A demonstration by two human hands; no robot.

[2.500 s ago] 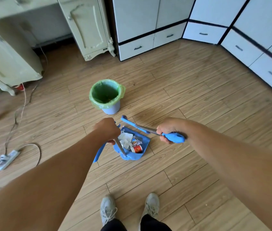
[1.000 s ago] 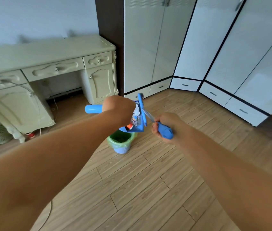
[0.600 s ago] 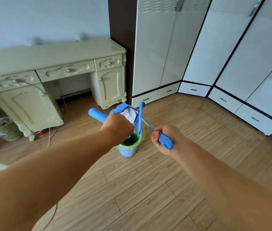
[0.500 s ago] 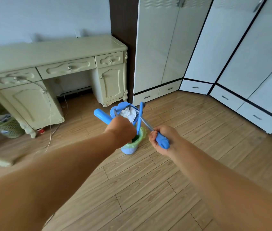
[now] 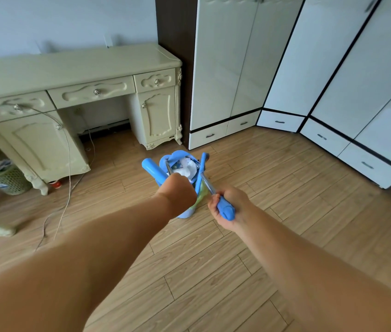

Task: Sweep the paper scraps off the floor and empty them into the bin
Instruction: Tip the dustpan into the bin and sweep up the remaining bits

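Your left hand (image 5: pixel 177 190) grips the dustpan (image 5: pixel 177 161), scraps (image 5: pixel 188 167) beyond its fingers, above the bin (image 5: pixel 191 207); right hand (image 5: pixel 228 204) grips the broom (image 5: pixel 224 208); tipping off-centre risks spilling scraps onto the floor (image 5: pixel 213 271).

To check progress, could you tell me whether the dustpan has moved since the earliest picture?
Yes: the dustpan has risen off the floor and now tilts over the bin.

My dustpan (image 5: pixel 177 157) is smooth blue plastic; its load is crumpled white paper (image 5: pixel 188 167). My broom (image 5: pixel 216 196) has a shiny metal shaft and glossy plastic grip. Floor (image 5: pixel 213 271): matt wood-grain planks. Wardrobe (image 5: pixel 233 61): glossy white panels.
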